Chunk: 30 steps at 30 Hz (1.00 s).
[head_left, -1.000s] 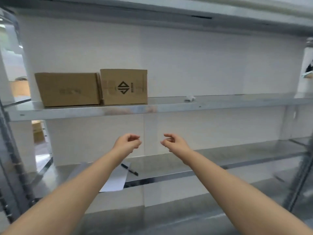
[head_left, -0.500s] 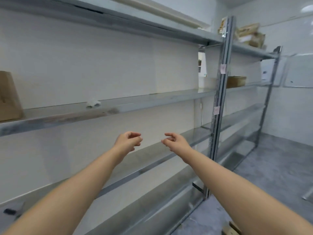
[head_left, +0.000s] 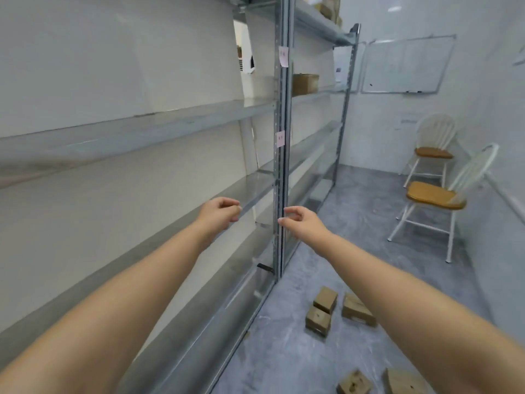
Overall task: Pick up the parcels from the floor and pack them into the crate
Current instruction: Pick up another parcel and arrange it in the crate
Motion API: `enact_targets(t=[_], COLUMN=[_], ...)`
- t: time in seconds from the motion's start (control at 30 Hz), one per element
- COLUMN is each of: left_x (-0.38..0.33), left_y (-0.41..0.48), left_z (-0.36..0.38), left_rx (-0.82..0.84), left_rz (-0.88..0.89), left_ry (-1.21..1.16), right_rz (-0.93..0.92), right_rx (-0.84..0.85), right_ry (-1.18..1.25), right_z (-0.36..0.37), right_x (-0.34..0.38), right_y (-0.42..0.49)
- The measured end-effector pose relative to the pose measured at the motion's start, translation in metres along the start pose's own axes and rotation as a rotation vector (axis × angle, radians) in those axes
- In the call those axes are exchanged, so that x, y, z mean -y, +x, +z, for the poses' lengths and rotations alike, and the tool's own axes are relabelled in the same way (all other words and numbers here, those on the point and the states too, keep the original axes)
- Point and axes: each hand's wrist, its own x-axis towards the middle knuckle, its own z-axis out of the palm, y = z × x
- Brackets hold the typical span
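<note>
Search step, nothing picked yet; left hand (head_left: 220, 213) and right hand (head_left: 304, 223) both out front, fingers loosely curled, empty; parcels (head_left: 325, 309) on the floor (head_left: 355, 211) beside the shelving (head_left: 279, 172), below right arm; crate not in view; next: crouch, grab nearest.

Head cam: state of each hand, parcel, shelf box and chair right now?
Left hand: raised, fingers curled, holding nothing.
Right hand: raised, loosely curled, empty.
Brown cardboard parcels: lying on the grey floor, untouched.
Brown cardboard box: sitting on the metal shelf.
White wooden chairs: upright, unoccupied.
</note>
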Motion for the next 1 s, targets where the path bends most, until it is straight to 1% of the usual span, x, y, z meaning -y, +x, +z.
enact_targets(t=[0.2,0.3,0.43,0.63,0.77,0.9,1.0], left_x=[0.010,0.025,0.038,0.022,0.002,-0.014,-0.019], left_y=[0.069,0.096,0.120,0.137,0.163,0.191,0.207], left_z=[0.030,0.058,0.114,0.218,0.283,0.344,0.387], left_rx=[0.206,0.299,0.449,0.687,0.721,0.725,0.742], left_rz=[0.005,-0.001,-0.030,-0.026,0.001,-0.016,-0.019], left_ry=[0.021,0.082,0.111,0.138,0.115,0.102,0.059], right_rz=[0.126,0.209,0.314,0.400,0.412,0.415,0.418], right_rx=[-0.204,-0.286,-0.370,-0.539,-0.582,-0.581,-0.619], right_ry=[0.038,0.046,0.045,0.053,0.050,0.041,0.037], right_z=[-0.026,-0.029,-0.048,-0.127,-0.185,-0.241,-0.284], right_x=[-0.027,-0.047,-0.080,-0.117,-0.137,-0.154,-0.170], right_y=[0.032,0.034,0.028,0.034,0.052,0.067,0.082])
